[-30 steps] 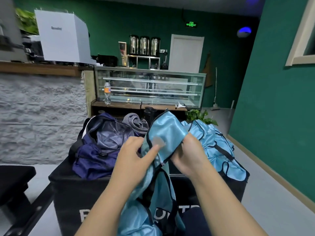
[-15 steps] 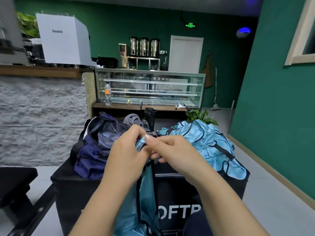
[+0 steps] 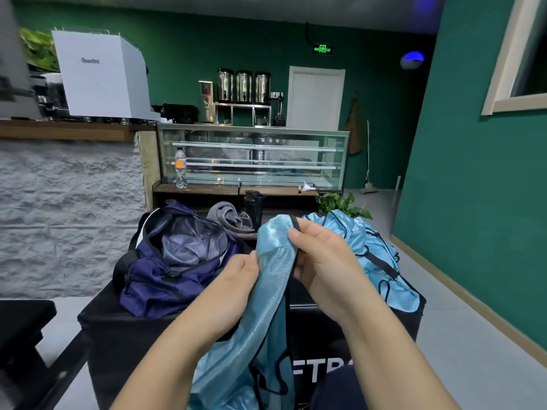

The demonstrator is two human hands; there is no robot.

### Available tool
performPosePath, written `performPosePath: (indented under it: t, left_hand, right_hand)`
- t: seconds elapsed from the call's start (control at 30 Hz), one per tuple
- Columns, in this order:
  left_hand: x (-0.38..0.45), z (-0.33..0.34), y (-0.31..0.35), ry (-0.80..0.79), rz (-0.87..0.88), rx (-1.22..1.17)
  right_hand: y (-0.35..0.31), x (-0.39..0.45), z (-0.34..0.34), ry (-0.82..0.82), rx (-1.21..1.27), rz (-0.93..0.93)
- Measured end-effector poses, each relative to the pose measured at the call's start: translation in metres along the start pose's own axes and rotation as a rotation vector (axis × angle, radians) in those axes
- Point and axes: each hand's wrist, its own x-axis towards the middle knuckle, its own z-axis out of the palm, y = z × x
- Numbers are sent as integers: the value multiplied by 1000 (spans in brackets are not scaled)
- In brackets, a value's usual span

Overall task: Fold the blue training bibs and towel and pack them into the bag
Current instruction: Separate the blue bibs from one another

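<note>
Light-blue mesh bib (image 3: 273,261) pinched at upper edge by right hand (image 3: 322,261), gripped at side by left hand (image 3: 236,279), hanging before black box (image 3: 118,329); open navy bag (image 3: 177,258) left, remaining bibs (image 3: 373,253) right, grey towel (image 3: 229,217) behind.

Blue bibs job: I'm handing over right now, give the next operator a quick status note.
Left hand and right hand both grip one blue bib, held up over the black box, its lower part hanging down in front.
Remaining bibs lie heaped on the box, right side.
Navy bag sits open on the left; grey towel lies behind it, unfolded.
Nothing visibly packed yet. Left: fold the bibs and towel, pack them.
</note>
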Motion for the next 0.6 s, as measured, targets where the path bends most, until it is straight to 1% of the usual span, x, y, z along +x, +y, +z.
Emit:
performPosePath:
  t: [0.03, 0.07, 0.1, 0.13, 0.17, 0.27, 0.33, 0.37, 0.43, 0.5, 0.53, 0.6]
  left_hand:
    - [4, 0, -9, -11, -12, -74]
    - [2, 3, -6, -3, 19, -119]
    - [3, 9, 7, 2, 55, -178]
    - [4, 16, 24, -5, 57, -287]
    - [8, 23, 33, 23, 49, -363]
    - [1, 21, 44, 74, 153, -482]
    - [2, 19, 49, 137, 167, -489]
    - [1, 20, 51, 183, 182, -436]
    - [-1, 19, 52, 218, 244, -233]
    - [-2, 15, 53, 201, 273, 11]
    - [-1, 12, 53, 190, 268, 132]
    - [1, 6, 51, 219, 283, 389]
  right_hand:
    - [-1, -1, -1, -15, 4, 15]
    - [-1, -1, -2, -19, 2, 23]
    - [-1, -1, -4, -17, 0, 31]
    - [-1, -2, -6, -10, -6, 41]
    - [-1, -2, -8, 0, -12, 46]
    - [-4, -3, -13, 45, -32, 46]
    - [-6, -3, -14, 99, -47, 41]
    - [-6, -4, -14, 123, -57, 36]
    - [-8, -6, -13, 139, -100, -6]
    - [-9, -8, -11, 76, -151, -59]
    - [-10, -9, -10, 46, -202, -76]
    - [-10, -8, -11, 34, -349, -94]
